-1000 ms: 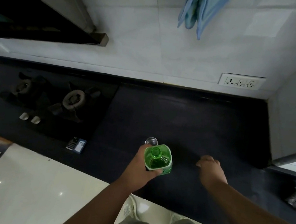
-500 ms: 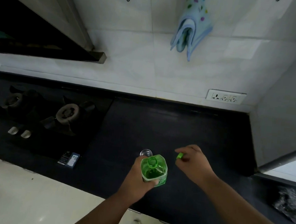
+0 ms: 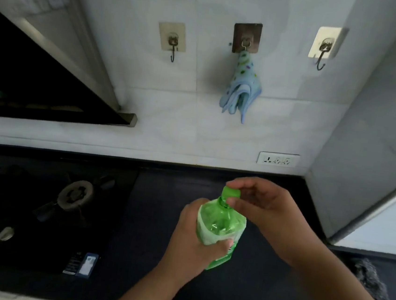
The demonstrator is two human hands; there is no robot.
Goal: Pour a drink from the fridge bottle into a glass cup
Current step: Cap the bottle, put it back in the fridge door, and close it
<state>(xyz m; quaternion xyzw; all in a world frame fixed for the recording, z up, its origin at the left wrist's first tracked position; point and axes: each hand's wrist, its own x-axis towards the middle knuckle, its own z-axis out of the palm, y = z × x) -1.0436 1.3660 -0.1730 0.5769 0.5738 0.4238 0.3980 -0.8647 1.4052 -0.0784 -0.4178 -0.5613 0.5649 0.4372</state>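
A green plastic bottle (image 3: 220, 228) stands upright over the dark countertop (image 3: 150, 218), and my left hand (image 3: 192, 244) grips its body from the left. My right hand (image 3: 266, 206) pinches the green cap (image 3: 231, 193) between thumb and fingers, right at the bottle's neck. The glass cup is hidden from view, behind the bottle and my hands.
A black gas stove (image 3: 39, 204) with two burners and knobs fills the counter's left. A blue cloth (image 3: 240, 93) hangs from a wall hook, a socket strip (image 3: 277, 159) sits below it. A dark scrubber (image 3: 369, 277) lies at the right; a white wall (image 3: 364, 143) bounds that side.
My right hand picked up the green cap from the counter and brought it to the bottle's neck. The camera tilted up, and the small glass behind the bottle dropped out of sight.
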